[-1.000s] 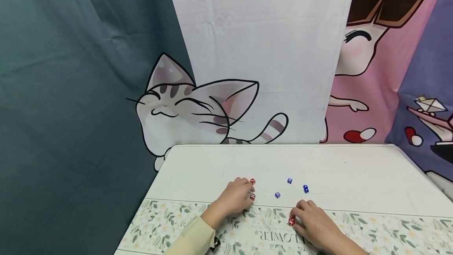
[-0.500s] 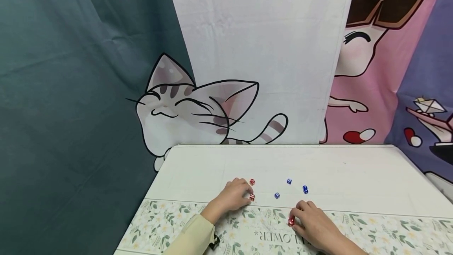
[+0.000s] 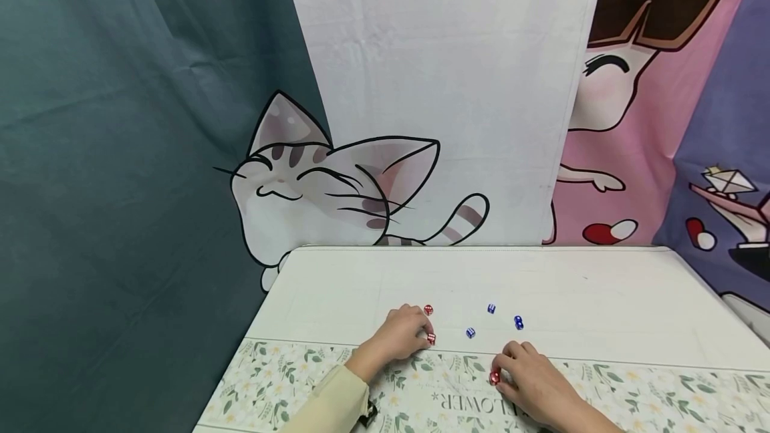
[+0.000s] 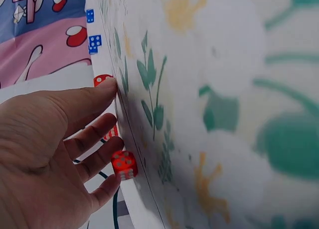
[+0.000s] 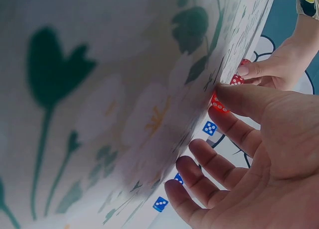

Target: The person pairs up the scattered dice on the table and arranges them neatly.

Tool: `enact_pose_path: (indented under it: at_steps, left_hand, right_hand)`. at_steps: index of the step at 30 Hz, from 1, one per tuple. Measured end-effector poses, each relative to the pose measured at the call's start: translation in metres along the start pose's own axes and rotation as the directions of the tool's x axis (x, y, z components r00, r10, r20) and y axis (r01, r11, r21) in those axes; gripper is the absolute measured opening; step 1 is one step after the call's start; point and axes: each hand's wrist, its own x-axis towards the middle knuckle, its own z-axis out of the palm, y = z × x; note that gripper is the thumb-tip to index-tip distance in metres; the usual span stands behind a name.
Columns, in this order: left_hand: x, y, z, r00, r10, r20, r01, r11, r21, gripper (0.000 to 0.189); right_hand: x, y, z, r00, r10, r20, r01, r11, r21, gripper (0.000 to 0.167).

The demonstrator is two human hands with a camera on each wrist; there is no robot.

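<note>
My left hand point(image 3: 400, 334) is over the table with its thumb and index finger at a red die point(image 3: 431, 339), apparently pinching it. Just past its knuckles sits another red die point(image 3: 428, 310). In the left wrist view a further red die point(image 4: 124, 164) shows by the ring and little fingers; the fingers partly cover one more. Nearer the front, my right hand point(image 3: 535, 379) pinches a red die point(image 3: 494, 378) between thumb and index finger. That grip shows in the right wrist view, where the other fingers of the right hand point(image 5: 249, 154) are loosely bent.
Beyond the hands several blue dice lie on the white tabletop point(image 3: 601, 299): one at the back point(image 3: 491, 309), one in the middle point(image 3: 470, 333), and a touching pair point(image 3: 519, 322). A floral printed strip point(image 3: 289, 379) crosses the front. Curtains hang behind.
The red die at my left fingertips has shifted slightly right and toward the front, with the left hand moving along. My right hand keeps its pinch and stays almost still.
</note>
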Motion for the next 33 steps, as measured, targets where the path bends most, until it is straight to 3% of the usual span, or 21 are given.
enact_pose_path:
  at_steps: [8,24,33]
  left_hand:
    - [-0.003,0.011,0.000,0.999,0.040,0.010,-0.040,0.999,0.028,0.013]
    - [-0.012,0.033,0.002,0.998,0.035,0.056,-0.034,0.999,-0.007,0.011]
    - [-0.019,0.044,0.005,0.998,0.031,0.047,-0.031,1.000,-0.001,0.015]
  right_hand:
    - [-0.001,-0.001,0.000,1.000,-0.019,-0.015,0.019,1.000,-0.004,0.019]
    - [0.003,-0.005,0.000,1.000,-0.015,-0.002,0.015,1.000,0.007,0.019]
    - [0.004,-0.005,0.001,1.000,-0.015,0.012,0.015,1.000,0.007,0.018]
